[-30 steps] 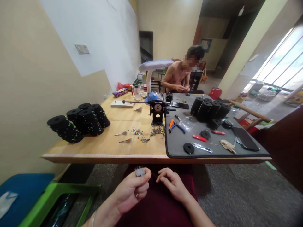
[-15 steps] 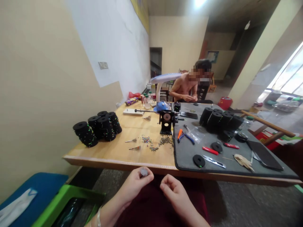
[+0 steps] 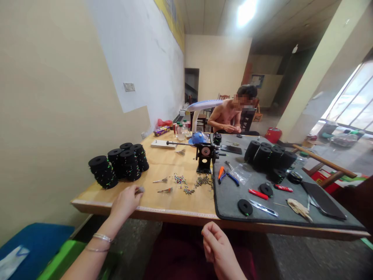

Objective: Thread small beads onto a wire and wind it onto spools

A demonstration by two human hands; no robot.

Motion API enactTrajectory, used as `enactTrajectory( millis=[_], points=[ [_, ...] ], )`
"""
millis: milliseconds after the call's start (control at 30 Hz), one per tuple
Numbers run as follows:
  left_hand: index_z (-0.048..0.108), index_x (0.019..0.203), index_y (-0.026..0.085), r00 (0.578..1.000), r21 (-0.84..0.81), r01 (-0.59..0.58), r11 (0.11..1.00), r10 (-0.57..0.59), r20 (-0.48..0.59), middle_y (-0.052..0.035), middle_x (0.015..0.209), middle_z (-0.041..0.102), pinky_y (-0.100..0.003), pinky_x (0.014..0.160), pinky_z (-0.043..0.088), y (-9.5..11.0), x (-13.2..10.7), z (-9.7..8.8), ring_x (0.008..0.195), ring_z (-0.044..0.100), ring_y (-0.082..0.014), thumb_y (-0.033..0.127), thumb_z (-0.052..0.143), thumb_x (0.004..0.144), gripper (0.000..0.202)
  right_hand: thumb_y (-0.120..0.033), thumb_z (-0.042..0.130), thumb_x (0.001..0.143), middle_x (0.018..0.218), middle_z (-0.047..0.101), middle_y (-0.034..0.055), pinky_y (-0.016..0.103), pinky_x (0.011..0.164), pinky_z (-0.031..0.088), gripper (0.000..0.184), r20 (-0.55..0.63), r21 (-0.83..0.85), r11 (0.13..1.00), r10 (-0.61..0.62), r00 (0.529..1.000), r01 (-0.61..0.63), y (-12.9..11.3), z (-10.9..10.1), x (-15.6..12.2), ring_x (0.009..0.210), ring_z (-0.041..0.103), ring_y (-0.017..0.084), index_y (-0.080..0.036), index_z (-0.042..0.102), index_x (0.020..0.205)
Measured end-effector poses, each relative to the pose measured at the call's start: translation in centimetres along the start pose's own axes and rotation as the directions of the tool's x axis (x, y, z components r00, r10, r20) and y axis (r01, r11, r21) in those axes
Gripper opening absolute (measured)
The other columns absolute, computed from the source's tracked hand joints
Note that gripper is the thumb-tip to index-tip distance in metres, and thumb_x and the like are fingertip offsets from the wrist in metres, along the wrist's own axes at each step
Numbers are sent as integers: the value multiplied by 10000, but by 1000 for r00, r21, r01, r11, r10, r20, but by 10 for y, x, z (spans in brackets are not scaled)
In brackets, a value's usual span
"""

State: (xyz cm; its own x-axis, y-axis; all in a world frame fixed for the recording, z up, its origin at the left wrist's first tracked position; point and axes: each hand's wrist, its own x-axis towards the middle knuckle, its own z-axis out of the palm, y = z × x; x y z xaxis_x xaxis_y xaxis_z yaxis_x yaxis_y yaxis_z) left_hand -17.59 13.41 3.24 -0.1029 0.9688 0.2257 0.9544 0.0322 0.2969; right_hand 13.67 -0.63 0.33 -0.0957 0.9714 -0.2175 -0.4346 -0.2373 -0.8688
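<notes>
My left hand is at the table's front left edge, its fingers closed on a small grey piece whose kind I cannot make out. Stacks of black foam spools with colourful bits round their sides stand just behind that hand. To its right lie thin bundles of fine wires and a scatter of small coloured beads. My right hand is held in front of the table edge, above my lap, thumb against curled fingers. Whatever it may pinch is too small to see.
A black winding device with a long rod stands mid-table. On the grey mat lie blue-orange pliers, tweezers, a red-handled tool and more black spools. Another person sits at the far end beyond a lamp.
My left hand has moved left and forward from over my lap to the table edge, carrying the grey piece. My right hand stays near its place. The view has tilted up slightly.
</notes>
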Motion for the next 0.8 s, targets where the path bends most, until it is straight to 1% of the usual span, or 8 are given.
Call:
enactTrajectory(
  millis=[133, 200, 267, 333, 433, 533, 733, 800],
  points=[
    [614, 990, 121, 979, -89, -108, 990, 91, -180, -190, 1103, 611, -431, 926, 381, 24, -19, -7, 1084, 511, -350, 263, 490, 765, 294, -496, 689, 718, 427, 340, -120, 172, 343, 109, 374, 8, 42, 999, -12, 1000, 12, 1, 1, 0, 348, 161, 30, -209, 448, 716],
    [631, 959, 138, 975, -317, -127, 940, 59, -216, -161, 1010, 638, -432, 902, 397, 52, -45, -9, 1013, 540, -332, 333, 499, 789, 290, -499, 694, 713, 427, 352, -118, 167, 338, 119, 380, -8, 46, 999, -23, 1000, 23, 0, 3, -1, 343, 173, 28, -206, 451, 713],
    [655, 883, 165, 998, -674, -49, 737, 70, 4, -105, 876, 676, -377, 801, 457, 89, -76, -7, 853, 596, -276, 401, 568, 764, 278, -504, 698, 707, 425, 356, -119, 163, 336, 133, 385, -10, 58, 998, -29, 1000, 30, -1, 5, -2, 341, 182, 27, -205, 455, 717],
    [671, 896, 171, 949, -890, 150, 431, 190, 252, -85, 899, 697, -332, 791, 462, 127, -104, 0, 861, 605, -243, 403, 633, 731, 288, -510, 695, 708, 421, 360, -120, 161, 334, 149, 387, 3, 66, 997, -36, 999, 35, -1, 6, -3, 336, 193, 26, -203, 460, 721],
    [690, 883, 162, 845, -890, 414, 190, 283, 453, -61, 850, 697, -249, 635, 440, 170, -130, 14, 692, 574, -160, 390, 721, 675, 310, -519, 680, 721, 415, 366, -119, 158, 333, 159, 389, 21, 67, 996, -54, 998, 52, -1, 4, -4, 327, 205, 22, -195, 465, 708],
    [683, 735, 148, 814, -866, 498, 39, 325, 482, -22, 720, 657, -206, 532, 375, 189, -135, 24, 561, 489, -99, 398, 753, 646, 275, -524, 678, 718, 412, 384, -115, 156, 325, 166, 400, 0, 58, 995, -85, 996, 85, 0, 1, -6, 315, 220, 22, -194, 454, 687],
    [646, 670, 151, 733, -840, 536, 80, 449, 511, 6, 569, 574, -228, 506, 379, 190, -133, 29, 501, 468, -110, 479, 705, 680, 333, -549, 597, 763, 511, 574, -24, 200, 421, 354, 382, 2, -221, 963, -158, 987, 155, -10, -12, -22, 406, 467, 93, -180, 515, 711],
    [655, 694, 152, 725, -842, 521, 141, 448, 523, -7, 634, 607, -213, 522, 377, 188, -135, 28, 548, 473, -108, 469, 701, 692, 321, -445, 566, 825, 665, 651, 29, 247, 579, 439, 291, -27, -527, 812, -313, 949, 253, -26, -29, -32, 610, 585, 152, -168, 599, 739]
  ],
)
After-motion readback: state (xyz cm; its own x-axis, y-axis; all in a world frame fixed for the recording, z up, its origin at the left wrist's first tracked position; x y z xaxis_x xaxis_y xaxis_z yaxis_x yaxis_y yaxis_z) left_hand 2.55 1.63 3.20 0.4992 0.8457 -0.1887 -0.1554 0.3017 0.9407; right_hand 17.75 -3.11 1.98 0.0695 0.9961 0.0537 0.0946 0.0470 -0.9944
